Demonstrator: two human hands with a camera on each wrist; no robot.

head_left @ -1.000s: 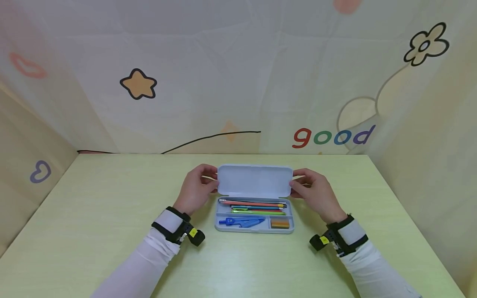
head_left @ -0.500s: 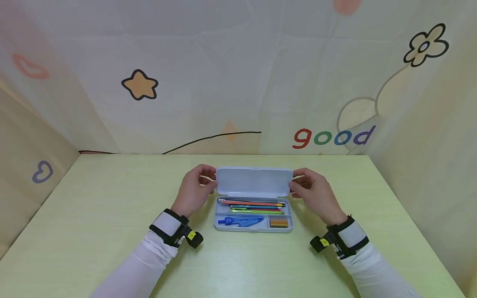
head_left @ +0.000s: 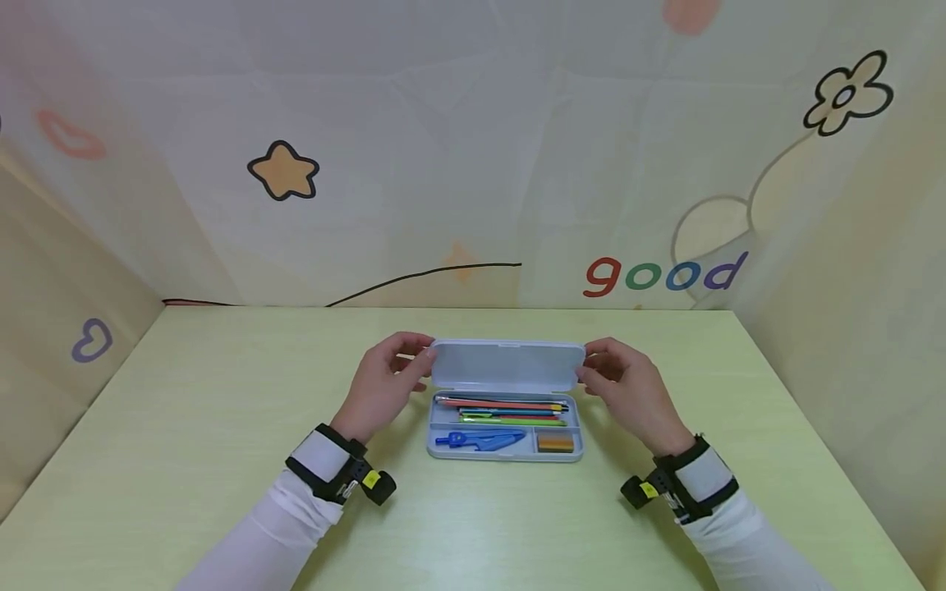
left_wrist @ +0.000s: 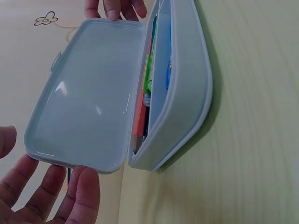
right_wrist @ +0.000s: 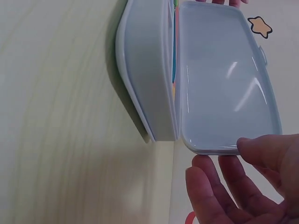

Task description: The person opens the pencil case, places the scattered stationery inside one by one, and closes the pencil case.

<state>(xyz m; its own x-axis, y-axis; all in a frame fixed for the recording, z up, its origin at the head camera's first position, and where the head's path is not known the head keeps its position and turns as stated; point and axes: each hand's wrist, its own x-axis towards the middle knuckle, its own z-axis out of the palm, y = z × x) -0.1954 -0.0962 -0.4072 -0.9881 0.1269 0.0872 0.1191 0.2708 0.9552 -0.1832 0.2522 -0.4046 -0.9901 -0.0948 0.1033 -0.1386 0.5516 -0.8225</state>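
A pale blue pencil case [head_left: 505, 458] stands on the table with its lid [head_left: 510, 366] raised on the hinge. Pencils and pens [head_left: 510, 409] lie in its back compartment. In front sit a blue drawing compass [head_left: 480, 440] and, in a separate small section, a brown-and-yellow block [head_left: 555, 443]. My left hand [head_left: 380, 384] touches the lid's left end with its fingertips; the left wrist view shows the thumb [left_wrist: 6, 141] apart from it. At the other end my right hand [head_left: 636, 390] pinches the lid's corner, thumb [right_wrist: 261, 148] on the inner face and fingers beneath the edge.
Light wood-patterned table [head_left: 185, 427] surrounds the case. A printed cloth [head_left: 414, 164] hangs behind and along the sides, with a star, a flower and the word "good". Both wrists wear black straps with small cameras [head_left: 378, 486].
The lid's top edge has come down and forward, so the lid looks shorter in the head view. My hands follow at its ends; the left thumb has risen slightly. The case has hardly moved.
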